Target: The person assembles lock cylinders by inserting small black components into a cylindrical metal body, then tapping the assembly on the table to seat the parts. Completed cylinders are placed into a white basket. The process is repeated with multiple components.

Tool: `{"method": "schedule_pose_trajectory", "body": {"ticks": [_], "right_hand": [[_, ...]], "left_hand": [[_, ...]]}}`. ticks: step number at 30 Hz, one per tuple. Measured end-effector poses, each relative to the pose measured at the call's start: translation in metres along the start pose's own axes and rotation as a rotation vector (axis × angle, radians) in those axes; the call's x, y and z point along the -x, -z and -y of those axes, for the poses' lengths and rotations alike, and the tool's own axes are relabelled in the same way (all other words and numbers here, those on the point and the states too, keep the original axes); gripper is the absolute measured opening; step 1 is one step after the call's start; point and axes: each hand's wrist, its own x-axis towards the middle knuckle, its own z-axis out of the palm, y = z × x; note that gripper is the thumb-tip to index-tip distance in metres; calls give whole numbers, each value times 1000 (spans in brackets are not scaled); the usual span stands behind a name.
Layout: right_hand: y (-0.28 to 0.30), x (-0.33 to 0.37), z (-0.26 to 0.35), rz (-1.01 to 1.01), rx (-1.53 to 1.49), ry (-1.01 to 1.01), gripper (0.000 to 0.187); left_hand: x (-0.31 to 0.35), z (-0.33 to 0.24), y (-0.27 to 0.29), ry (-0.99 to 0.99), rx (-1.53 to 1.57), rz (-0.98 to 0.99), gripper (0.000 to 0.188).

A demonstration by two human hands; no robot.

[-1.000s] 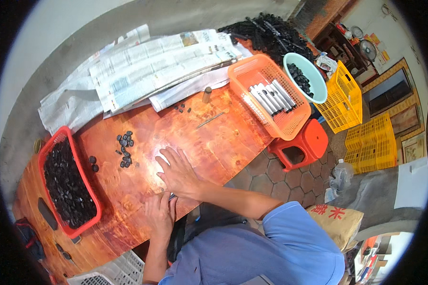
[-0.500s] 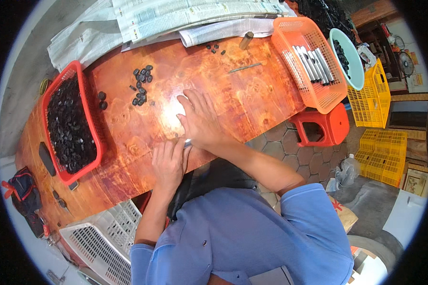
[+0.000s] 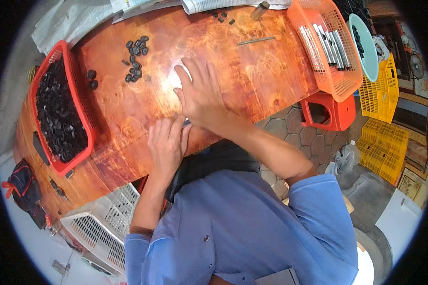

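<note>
My left hand point(image 3: 165, 138) rests at the table's near edge, its fingers bent together around a slim silver tube. Only a short end of this tube point(image 3: 187, 123) shows, between the left fingertips and the heel of the other hand; the rest is covered. My right hand point(image 3: 200, 92) lies palm down on the wooden table point(image 3: 252, 71), fingers stretched forward and the thumb apart. To the left of it are several small black pieces point(image 3: 136, 57) in a loose group, and two more black pieces point(image 3: 92, 79) lie near the red basket.
A red basket point(image 3: 91, 142) full of black pieces stands at the left. Silver tubes lie in an orange basket point(image 3: 345, 90) at the right, beside a pale green bowl point(image 3: 372, 61). A thin rod point(image 3: 257, 41) and a brown cylinder point(image 3: 260, 10) are farther back. A red stool point(image 3: 342, 114) stands below.
The whole view has shifted, so the table and baskets sit higher in the picture. Both hands keep nearly the same pose; the right hand is slightly blurred.
</note>
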Motion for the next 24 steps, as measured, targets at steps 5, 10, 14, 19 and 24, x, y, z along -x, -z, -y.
{"method": "schedule_pose_trajectory", "body": {"ticks": [5,10,14,19,24], "right_hand": [[-2,-12,-2,-72,2,44,48],[-4,-19,-8,-263,-234,-11,37],[-4,-13,-17,-312,-686,-247,28],[-1,-12,-13,-247,-591,-196,24],[2,-10,-10,-218,-623,-213,24]], "left_hand": [[-10,-1,1,-25,-26,-42,30],[-19,-7,13,87,-54,-27,30],[-11,7,7,465,660,-117,23],[0,13,14,870,1662,-44,43],[2,-8,27,770,1683,-22,38]]}}
